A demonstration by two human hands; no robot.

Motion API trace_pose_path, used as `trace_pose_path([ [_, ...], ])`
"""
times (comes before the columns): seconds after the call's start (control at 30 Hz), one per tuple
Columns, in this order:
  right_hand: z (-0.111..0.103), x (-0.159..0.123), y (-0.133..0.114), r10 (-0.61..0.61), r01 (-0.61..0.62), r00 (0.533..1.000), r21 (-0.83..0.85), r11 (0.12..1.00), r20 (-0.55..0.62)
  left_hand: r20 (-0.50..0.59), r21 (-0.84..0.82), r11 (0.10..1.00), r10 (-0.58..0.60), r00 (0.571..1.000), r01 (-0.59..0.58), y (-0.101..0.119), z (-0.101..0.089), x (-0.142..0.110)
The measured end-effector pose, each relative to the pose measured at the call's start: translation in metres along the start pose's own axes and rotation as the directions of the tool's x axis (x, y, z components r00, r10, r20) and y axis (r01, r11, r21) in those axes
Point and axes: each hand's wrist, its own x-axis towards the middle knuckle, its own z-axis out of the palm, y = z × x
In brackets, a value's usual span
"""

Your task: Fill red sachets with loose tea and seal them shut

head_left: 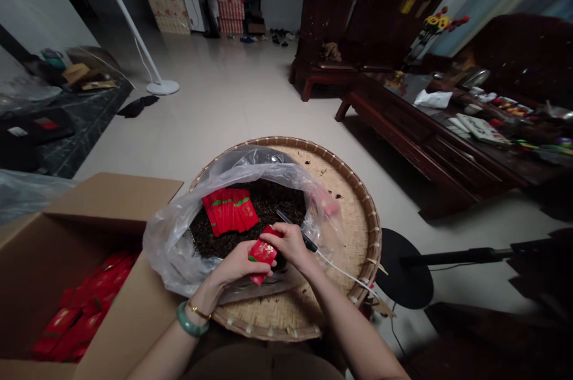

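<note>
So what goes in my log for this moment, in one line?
Left hand: red packet | Right hand: same packet, black corded tool | Nearby: dark leaves in plastic bag, bamboo tray

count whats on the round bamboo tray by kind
On the round bamboo tray:
single red packet: 1
fanned stack of red packets: 1
clear plastic bag: 1
black corded tool: 1
total: 4
</note>
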Motion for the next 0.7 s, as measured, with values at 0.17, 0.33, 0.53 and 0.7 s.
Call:
trace_pose_path([
  [0.17,-0.001,0.001,0.0,-0.104,0.109,0.992,-0.089,0.99,0.067,-0.019,-0.072,0.997,-0.01,1.0,0.008,-0.002,0.002,0.008],
  [0.33,-0.025,0.002,0.018,-0.032,-0.006,0.991,-0.275,0.961,-0.132,-0.122,-0.127,0.992,-0.016,0.992,0.001,-0.008,0.0,0.012],
  [0.53,-0.029,-0.01,0.042,0.093,-0.032,0.995,-0.766,0.642,0.037,-0.212,-0.168,0.986,-0.02,0.977,-0.016,-0.008,-0.001,0.009],
  [0.7,-0.028,-0.008,0.044,0.155,-0.093,0.988,-0.738,0.668,0.016,-0.23,-0.17,0.985,-0.005,0.973,-0.035,-0.008,-0.003,0.006],
])
